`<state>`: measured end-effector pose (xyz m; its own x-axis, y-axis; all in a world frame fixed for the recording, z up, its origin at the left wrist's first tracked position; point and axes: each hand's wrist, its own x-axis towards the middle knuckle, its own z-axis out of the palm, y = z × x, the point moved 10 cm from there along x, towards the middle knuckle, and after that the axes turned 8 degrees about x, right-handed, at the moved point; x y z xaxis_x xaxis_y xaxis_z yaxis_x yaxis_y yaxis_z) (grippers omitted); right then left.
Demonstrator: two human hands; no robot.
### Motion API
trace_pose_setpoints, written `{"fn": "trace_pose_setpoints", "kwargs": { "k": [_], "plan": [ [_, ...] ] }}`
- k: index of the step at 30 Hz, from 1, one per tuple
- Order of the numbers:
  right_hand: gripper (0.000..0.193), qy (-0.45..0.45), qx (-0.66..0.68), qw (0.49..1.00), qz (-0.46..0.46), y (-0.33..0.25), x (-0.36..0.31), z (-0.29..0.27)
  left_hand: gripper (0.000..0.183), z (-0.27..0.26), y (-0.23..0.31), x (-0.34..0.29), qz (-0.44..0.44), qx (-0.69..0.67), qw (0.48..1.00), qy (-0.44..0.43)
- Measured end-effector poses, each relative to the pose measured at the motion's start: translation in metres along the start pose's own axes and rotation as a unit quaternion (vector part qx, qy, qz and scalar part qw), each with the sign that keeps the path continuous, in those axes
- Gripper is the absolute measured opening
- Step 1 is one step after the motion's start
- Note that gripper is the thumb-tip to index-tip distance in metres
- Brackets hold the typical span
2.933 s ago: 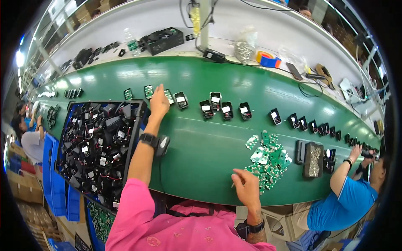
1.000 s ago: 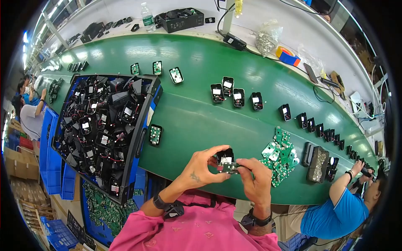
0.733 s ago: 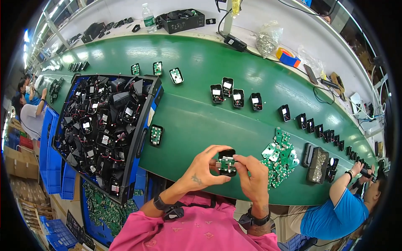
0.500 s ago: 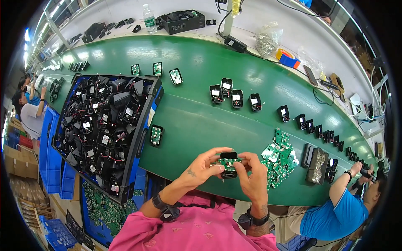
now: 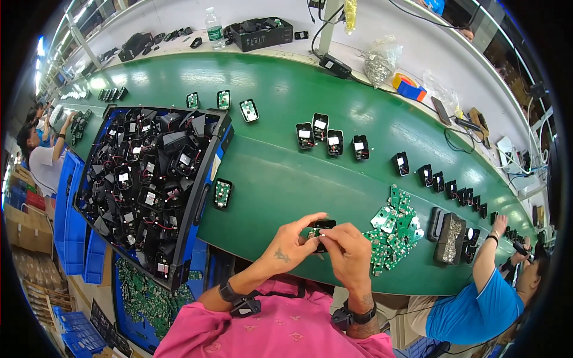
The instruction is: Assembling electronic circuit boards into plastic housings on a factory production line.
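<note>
Close to the table's front edge, my left hand (image 5: 285, 246) holds a small black plastic casing (image 5: 324, 224) with its thumb and fingers closed around the left side. A green circuit board (image 5: 313, 233) shows in part at the casing, between the fingers. My right hand (image 5: 351, 249) is closed too, its thumb and forefinger pinched together on the board's right part. These fingertips cover most of the board, so how it sits in the casing is hidden. A pile of loose green circuit boards (image 5: 394, 230) lies right of my right hand.
To the left stands a large bin (image 5: 206, 173) heaped with black casings. Several casings (image 5: 335, 142) rest in a line across the green table (image 5: 268, 173). One casing with a board (image 5: 222, 194) sits beside the bin. A box of small metal parts (image 5: 449, 241) and a co-worker (image 5: 486, 304) are at right.
My right hand's fingers have drawn in toward the left and closed over the circuit board, which shows less now. The co-worker at right has reached an arm forward over the table.
</note>
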<state>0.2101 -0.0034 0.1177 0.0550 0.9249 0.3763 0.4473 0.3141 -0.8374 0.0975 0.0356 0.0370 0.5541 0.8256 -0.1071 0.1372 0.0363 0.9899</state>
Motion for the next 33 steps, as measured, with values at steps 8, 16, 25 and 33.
{"fn": "trace_pose_setpoints", "kwargs": {
  "k": [8, 16, 25, 33],
  "plan": [
    [0.008, 0.065, 0.166, 0.972, 0.152, 0.036, -0.021, 0.008, 0.054, -0.005, 0.006, -0.001, 0.008, 0.021, 0.999, 0.039],
    [0.003, 0.09, 0.06, 0.992, 0.068, 0.003, -0.011, -0.009, 0.061, -0.018, 0.053, -0.013, 0.122, 0.105, 0.981, 0.112],
    [0.007, -0.09, -0.032, 0.995, 0.029, -0.013, 0.004, -0.001, 0.063, -0.018, 0.066, -0.016, 0.098, 0.1, 0.987, 0.083],
    [0.008, -0.113, -0.029, 0.991, 0.061, -0.007, 0.005, 0.0, 0.065, -0.02, 0.07, -0.02, 0.156, 0.165, 0.966, 0.127]
  ]
}}
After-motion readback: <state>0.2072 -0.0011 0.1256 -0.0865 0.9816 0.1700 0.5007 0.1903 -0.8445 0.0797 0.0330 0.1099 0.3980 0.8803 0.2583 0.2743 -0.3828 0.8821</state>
